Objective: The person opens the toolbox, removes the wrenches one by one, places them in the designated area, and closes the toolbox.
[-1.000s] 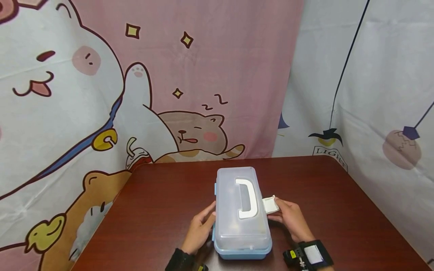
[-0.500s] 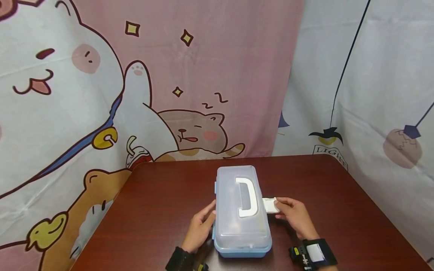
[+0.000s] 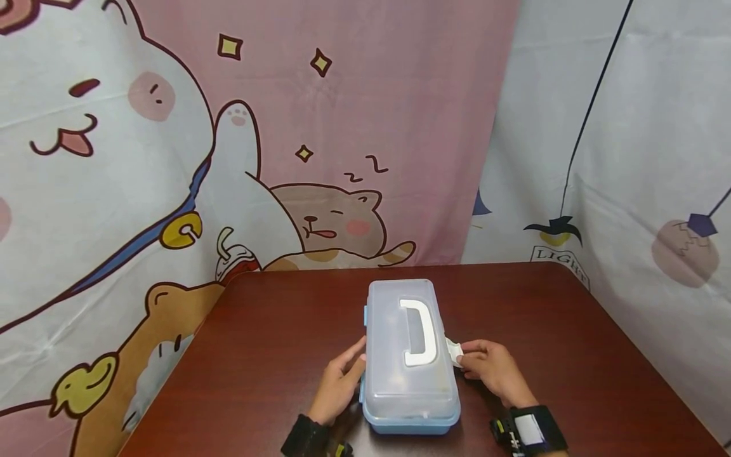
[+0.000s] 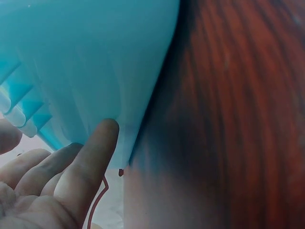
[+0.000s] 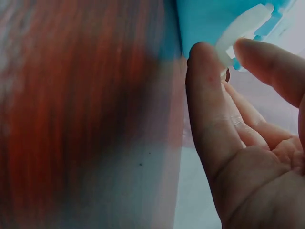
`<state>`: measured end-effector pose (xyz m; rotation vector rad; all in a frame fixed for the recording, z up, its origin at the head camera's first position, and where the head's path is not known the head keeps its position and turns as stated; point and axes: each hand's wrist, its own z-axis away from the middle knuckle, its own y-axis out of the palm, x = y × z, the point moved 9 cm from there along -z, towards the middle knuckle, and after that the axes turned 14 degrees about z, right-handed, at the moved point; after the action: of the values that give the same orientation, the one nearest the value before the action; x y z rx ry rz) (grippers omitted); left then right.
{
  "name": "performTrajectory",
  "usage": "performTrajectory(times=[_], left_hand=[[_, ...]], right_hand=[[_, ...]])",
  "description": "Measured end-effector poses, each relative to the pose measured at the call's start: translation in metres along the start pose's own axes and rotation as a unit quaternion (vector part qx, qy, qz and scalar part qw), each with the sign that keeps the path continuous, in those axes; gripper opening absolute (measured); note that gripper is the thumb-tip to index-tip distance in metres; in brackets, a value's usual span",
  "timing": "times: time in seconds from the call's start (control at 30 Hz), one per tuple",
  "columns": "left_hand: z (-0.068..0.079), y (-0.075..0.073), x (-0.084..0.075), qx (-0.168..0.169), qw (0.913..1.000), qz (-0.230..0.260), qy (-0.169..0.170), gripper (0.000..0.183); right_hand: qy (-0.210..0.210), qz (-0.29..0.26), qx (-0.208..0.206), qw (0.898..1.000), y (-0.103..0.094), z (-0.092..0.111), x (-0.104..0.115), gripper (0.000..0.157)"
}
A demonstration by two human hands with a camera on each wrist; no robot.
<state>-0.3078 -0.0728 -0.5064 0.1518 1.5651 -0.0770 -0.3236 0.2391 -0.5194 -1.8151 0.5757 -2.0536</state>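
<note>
A storage box (image 3: 394,381) with a clear lid, a white handle (image 3: 424,333) on top and a light blue base stands lengthwise on the table. From its right side juts a white latch (image 3: 454,351), angled downward. My right hand (image 3: 497,371) pinches this latch (image 5: 243,26) between thumb and finger, as the right wrist view shows. On the opposite side, my left hand (image 3: 337,384) rests extended fingers (image 4: 97,150) against the blue wall (image 4: 90,71) of the base. Light blue hinges show along that left side.
The dark red-brown table (image 3: 285,317) extends around the box on all sides. Behind it hangs a cartoon-printed cloth (image 3: 400,127) in pink and white. Each wrist wears a black strap (image 3: 539,428) with a small device.
The latch has swung down from sticking nearly straight out to a steeper angle against the box's right side, my right hand moving with it. My left hand keeps its place.
</note>
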Motion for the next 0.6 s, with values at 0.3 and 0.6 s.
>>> performTrajectory(times=[0.3,0.6], left_hand=[[0.002,0.001,-0.002,-0.005,0.9999,-0.016,0.001,0.05],[0.003,0.001,-0.004,-0.004,0.9999,-0.015,0.008,0.051]], right_hand=[[-0.022,0.046,0.016,0.999,0.006,0.001,0.004,0.026],[-0.063,0.075,0.071,0.993,0.021,0.006,0.01,0.027]])
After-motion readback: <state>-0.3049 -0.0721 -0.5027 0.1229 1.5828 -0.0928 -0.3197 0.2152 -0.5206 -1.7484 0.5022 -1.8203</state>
